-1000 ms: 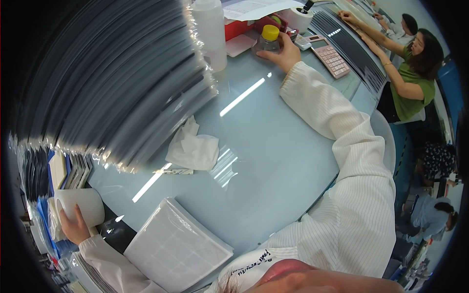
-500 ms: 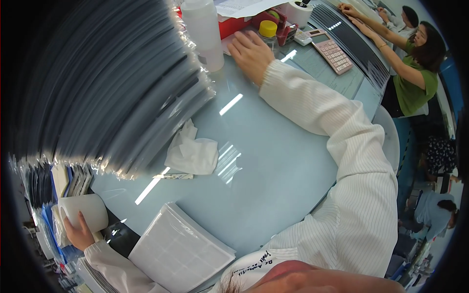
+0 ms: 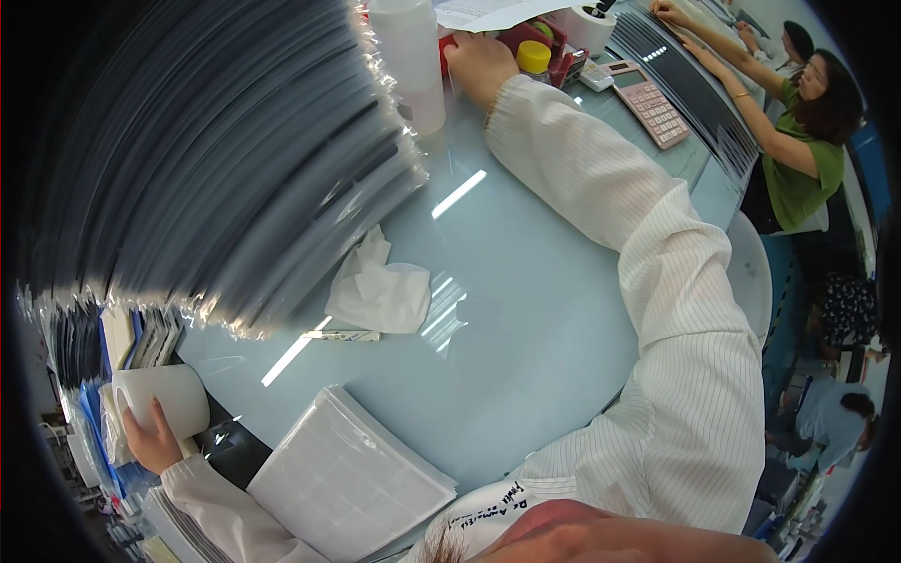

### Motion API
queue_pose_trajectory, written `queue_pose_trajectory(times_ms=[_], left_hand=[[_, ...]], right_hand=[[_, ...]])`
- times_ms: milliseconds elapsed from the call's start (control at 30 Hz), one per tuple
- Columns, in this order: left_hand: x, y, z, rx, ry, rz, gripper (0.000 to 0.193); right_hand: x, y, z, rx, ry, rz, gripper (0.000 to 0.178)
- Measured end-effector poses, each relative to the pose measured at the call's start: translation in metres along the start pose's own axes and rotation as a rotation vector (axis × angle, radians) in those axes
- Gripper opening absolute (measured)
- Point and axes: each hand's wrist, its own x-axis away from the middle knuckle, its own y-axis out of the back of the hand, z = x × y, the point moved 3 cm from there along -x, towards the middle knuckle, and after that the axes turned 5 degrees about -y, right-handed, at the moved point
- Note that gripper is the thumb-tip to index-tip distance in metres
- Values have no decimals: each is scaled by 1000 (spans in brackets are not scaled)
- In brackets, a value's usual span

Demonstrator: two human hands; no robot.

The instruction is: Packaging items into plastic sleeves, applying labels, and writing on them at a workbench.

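Bright streaks of light [image 3: 459,194] gleam on the glossy pale-blue surface [image 3: 535,281]; right of it, a white chair [image 3: 749,272], blue floor [image 3: 786,253] and, far off, a pale wall [image 3: 831,28].

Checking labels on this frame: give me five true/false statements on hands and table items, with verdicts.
1. The left hand holds the white roll. True.
2. The jar has a yellow cap. True.
3. The right hand grips the jar. False: that hand is by the red box.
4. The calculator is pink. True.
5. The tissue lies on the calculator. False: it lies on the table.
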Motion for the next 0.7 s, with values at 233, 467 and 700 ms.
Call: queue_pose_trajectory(times_ms=[233, 467, 700], left_hand=[[1, -2, 0, -13, 11, 5, 48], [1, 2, 0, -47, -23, -15, 48], [0, 0, -3, -23, -8, -8, 48]], right_hand=[[-6, -16, -1, -60, -235, 93, 23], [5, -7, 7, -274, -285, -87, 28], [11, -25, 16, -187, -208, 58, 24]])
